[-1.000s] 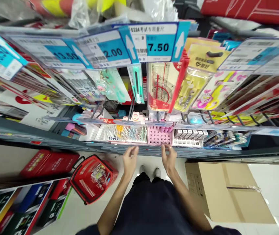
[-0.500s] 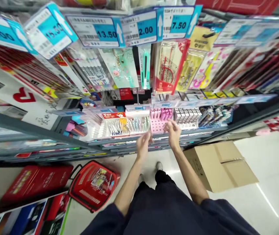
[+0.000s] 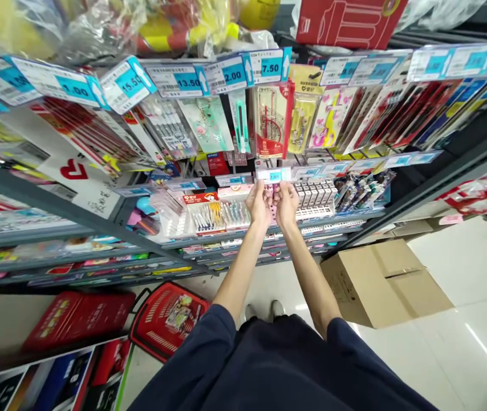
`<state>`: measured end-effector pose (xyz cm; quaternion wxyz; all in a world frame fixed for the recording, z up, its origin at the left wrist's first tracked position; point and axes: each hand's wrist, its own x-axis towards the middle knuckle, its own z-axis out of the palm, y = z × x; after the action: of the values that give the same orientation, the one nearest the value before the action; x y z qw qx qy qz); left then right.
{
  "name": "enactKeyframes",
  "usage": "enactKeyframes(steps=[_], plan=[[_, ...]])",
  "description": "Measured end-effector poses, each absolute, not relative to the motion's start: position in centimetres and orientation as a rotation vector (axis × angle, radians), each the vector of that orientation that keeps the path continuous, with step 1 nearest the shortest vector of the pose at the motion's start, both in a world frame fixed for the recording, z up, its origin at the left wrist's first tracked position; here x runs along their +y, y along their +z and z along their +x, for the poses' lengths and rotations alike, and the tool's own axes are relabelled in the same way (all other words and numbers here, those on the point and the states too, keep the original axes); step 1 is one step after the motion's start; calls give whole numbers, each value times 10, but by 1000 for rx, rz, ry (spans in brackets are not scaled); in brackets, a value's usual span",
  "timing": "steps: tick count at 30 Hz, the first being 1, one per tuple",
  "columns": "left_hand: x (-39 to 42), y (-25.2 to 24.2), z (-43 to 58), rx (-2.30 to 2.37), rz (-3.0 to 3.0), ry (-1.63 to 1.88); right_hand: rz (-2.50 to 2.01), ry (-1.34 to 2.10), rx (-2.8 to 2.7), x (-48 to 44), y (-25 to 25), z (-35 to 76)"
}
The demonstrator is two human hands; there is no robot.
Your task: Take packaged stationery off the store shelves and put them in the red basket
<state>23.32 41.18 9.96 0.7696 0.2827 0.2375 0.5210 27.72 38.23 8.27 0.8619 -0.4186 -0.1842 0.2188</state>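
Observation:
My left hand [image 3: 259,204] and my right hand [image 3: 285,204] are raised side by side at the shelf, fingers curled inward. Between them, at the fingertips, is a small white and blue price tag [image 3: 274,176] with its lower corners against the two hands. Behind and below the tag, a display of pink pens [image 3: 271,194] is mostly covered by my hands. To the left of my left hand stand boxes of white and yellow pens [image 3: 215,214]. Rows of small black-and-white boxes [image 3: 317,195] sit just right of my right hand.
Packaged stationery [image 3: 271,123] hangs above under a row of price labels [image 3: 176,80]. On the floor, a red shopping basket [image 3: 158,322] stands at the left and a cardboard box [image 3: 391,282] at the right. A dark shelf post [image 3: 423,194] slants down on the right.
Both hands have moved up and closer together, from the front of the pink pen display to the price tag above it. The view has shifted, showing more of the upper shelf.

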Motion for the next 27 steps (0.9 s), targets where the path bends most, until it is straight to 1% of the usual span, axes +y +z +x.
enactKeyframes(steps=[17,19,21,22,24,27], plan=[[406,101,247,599,579,1244,-793,586,-400,377,82,289],[395,92,240,580,599,1245,-779,599,-404,371,74,288],[374,63,218,627,633,1227,-806,624,-415,356,49,280],[362,41,200,692,645,1202,-851,649,-421,345,28,272],[336,-14,149,909,626,1099,-1042,749,-425,316,-28,249],[298,-99,42,1373,296,973,-1496,1022,-509,262,-124,206]])
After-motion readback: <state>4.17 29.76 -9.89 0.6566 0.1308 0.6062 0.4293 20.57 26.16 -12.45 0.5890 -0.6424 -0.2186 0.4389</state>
